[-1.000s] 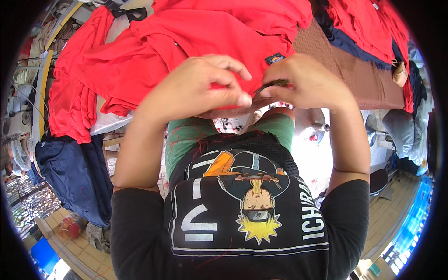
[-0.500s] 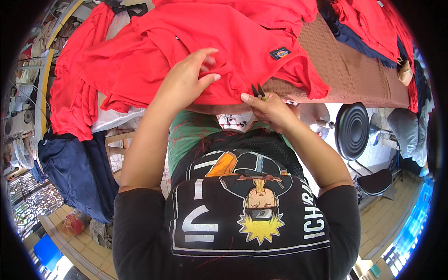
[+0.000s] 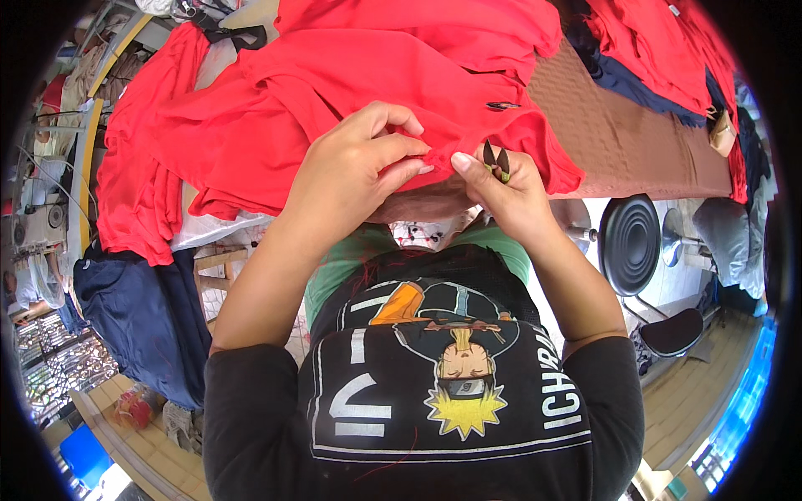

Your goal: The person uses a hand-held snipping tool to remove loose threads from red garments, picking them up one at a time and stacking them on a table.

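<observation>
A red garment (image 3: 351, 71) lies spread over the table, and its near edge is bunched up between my hands. My left hand (image 3: 359, 163) pinches a bit of this red cloth with thumb and fingertips. My right hand (image 3: 514, 196) is closed round a pair of small thread snips (image 3: 494, 157), whose dark blades stick up past the fingers. The right thumb presses on the cloth close to the left fingertips. A dark label (image 3: 503, 106) shows on the garment beyond my right hand, partly folded from sight. Any thread between the fingers is too small to make out.
The table has a brown textured cover (image 3: 618, 154). More red and navy clothes (image 3: 652, 54) are heaped at the far right. Navy cloth (image 3: 138, 317) hangs at the left. A round black stool (image 3: 629, 245) stands at the right, near a black seat (image 3: 671, 332).
My left hand has moved right and closed on the cloth beside the right hand. My right hand has shifted slightly right with the snips. The cloth near the label has folded up.
</observation>
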{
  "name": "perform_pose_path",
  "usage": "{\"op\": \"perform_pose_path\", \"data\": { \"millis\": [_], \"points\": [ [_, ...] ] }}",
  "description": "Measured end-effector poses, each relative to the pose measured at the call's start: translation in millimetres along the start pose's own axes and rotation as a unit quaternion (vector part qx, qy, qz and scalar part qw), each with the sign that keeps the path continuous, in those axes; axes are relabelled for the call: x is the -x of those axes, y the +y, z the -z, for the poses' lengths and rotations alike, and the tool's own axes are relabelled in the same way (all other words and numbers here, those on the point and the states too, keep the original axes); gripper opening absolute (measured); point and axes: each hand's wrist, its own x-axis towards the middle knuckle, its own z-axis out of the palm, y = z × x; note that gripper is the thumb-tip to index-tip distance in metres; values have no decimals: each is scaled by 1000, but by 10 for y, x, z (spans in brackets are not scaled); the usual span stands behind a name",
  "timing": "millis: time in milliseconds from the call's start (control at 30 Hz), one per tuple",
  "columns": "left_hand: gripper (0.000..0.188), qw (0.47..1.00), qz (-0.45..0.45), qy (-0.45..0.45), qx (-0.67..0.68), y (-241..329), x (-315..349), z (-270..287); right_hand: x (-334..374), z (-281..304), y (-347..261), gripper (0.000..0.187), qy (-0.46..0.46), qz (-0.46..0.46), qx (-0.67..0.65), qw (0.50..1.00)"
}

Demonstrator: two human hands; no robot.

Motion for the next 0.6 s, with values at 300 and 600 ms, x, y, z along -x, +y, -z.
{"op": "perform_pose_path", "data": {
  "millis": [300,600],
  "points": [
    [13,996,-42,72,-13,133,18,-100,-16,-6,14,33,12,6,74,997],
    [18,953,134,63,266,133,78,-181,-32,-13,-14,28,3,-35,-14,999]
  ]
}}
